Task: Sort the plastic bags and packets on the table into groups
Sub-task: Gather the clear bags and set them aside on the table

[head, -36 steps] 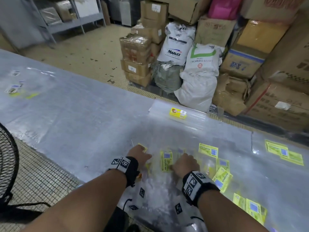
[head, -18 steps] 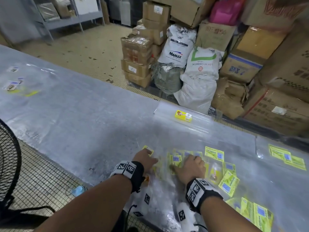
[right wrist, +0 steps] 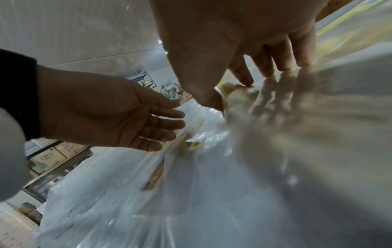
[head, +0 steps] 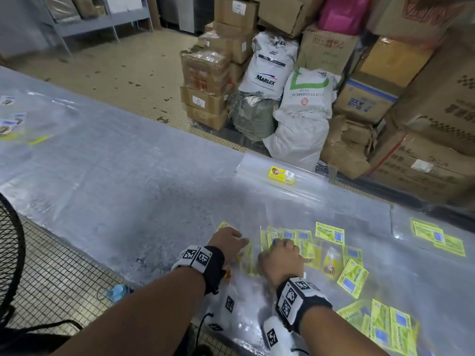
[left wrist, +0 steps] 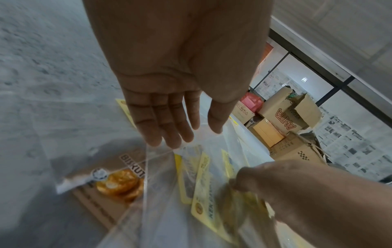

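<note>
Clear plastic bags with yellow-green labels (head: 329,232) lie spread over the near right of the grey table (head: 128,188). My left hand (head: 228,242) lies flat and open, its straight fingertips (left wrist: 169,141) touching a clear bag's edge. Beside it lies a brown biscuit packet (left wrist: 114,181). My right hand (head: 282,255) arches over the yellow-labelled packets (left wrist: 203,201), its fingertips (right wrist: 284,67) pressing on the plastic. Its thumb sits beside a yellow packet (right wrist: 229,89). What lies under the right palm is hidden.
A stack of clear bags with a yellow label (head: 282,175) lies at the far table edge. More yellow-labelled bags (head: 437,237) lie far right, other packets (head: 10,122) far left. A black fan (head: 10,253) stands left. Cartons and sacks (head: 270,68) crowd beyond the table.
Both hands have slid a little farther away over the packets. The right hand now rests on the row of yellow-labelled bags.
</note>
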Demonstrator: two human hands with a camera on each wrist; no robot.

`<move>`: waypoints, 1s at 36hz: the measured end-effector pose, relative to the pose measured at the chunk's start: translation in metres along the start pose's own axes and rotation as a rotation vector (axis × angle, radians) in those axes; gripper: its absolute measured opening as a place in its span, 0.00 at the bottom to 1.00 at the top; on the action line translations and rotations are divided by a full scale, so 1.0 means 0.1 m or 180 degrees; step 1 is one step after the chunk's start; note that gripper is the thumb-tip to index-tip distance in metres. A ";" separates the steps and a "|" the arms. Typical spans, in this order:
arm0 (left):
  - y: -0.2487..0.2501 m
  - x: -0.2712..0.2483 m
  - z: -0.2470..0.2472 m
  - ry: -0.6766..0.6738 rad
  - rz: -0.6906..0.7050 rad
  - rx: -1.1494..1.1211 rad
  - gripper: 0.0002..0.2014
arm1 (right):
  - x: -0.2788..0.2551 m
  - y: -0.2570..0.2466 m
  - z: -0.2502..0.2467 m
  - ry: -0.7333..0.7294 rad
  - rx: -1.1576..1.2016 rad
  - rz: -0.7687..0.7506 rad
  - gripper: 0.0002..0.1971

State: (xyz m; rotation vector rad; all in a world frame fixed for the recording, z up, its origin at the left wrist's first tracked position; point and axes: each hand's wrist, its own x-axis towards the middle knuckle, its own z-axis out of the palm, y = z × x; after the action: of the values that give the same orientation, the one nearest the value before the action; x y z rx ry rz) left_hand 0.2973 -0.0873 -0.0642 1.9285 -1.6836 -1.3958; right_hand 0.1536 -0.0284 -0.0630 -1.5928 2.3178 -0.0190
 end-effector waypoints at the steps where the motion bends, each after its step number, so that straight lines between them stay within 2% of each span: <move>1: 0.01 -0.01 0.01 -0.0044 0.0034 -0.0045 0.20 | 0.00 -0.01 -0.01 0.0034 0.0028 -0.0025 0.25; 8: 0.11 -0.07 0.05 -0.0346 0.0166 -0.0252 0.21 | -0.02 -0.09 -0.06 0.0292 0.0109 -0.0288 0.19; 14: 0.19 -0.11 0.07 -0.0424 0.0218 -0.0532 0.25 | -0.05 -0.07 0.02 0.0391 0.0266 -0.0559 0.20; 16: 0.22 -0.10 0.08 -0.0384 0.0106 -0.0789 0.20 | -0.06 -0.07 0.07 0.0414 0.0371 -0.0719 0.22; 19: 0.24 -0.06 0.07 -0.0149 0.0060 -0.0722 0.16 | -0.09 -0.06 0.08 0.0521 0.0558 -0.0925 0.24; 21: 0.23 -0.02 0.02 -0.0008 0.0060 -0.0714 0.15 | -0.09 -0.05 0.03 0.0570 0.0684 -0.0794 0.23; 24: 0.23 0.00 -0.11 0.0065 0.0090 -0.0902 0.06 | -0.06 0.05 0.01 0.0601 0.0601 -0.0468 0.25; 27: 0.22 0.02 -0.26 0.0269 0.0111 -0.1002 0.08 | -0.03 0.20 0.03 0.0396 0.0360 -0.0141 0.22; 30: 0.17 0.06 -0.40 0.0539 0.0090 -0.0988 0.10 | -0.02 0.33 0.07 0.0052 0.0231 0.0129 0.29; 32: 0.11 0.07 -0.48 0.0615 0.0083 -0.0992 0.05 | -0.03 0.37 0.09 -0.0100 0.0228 0.0241 0.32; 36: 0.00 0.08 -0.57 0.0688 0.0023 -0.1041 0.08 | -0.04 0.36 0.09 -0.0034 0.0283 0.0219 0.27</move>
State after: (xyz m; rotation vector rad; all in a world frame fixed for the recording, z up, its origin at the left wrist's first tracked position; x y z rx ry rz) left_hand 0.3394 -0.1170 -0.0390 1.8100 -1.2750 -1.3102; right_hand 0.1242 -0.0098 -0.0775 -1.4665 2.3282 -0.0960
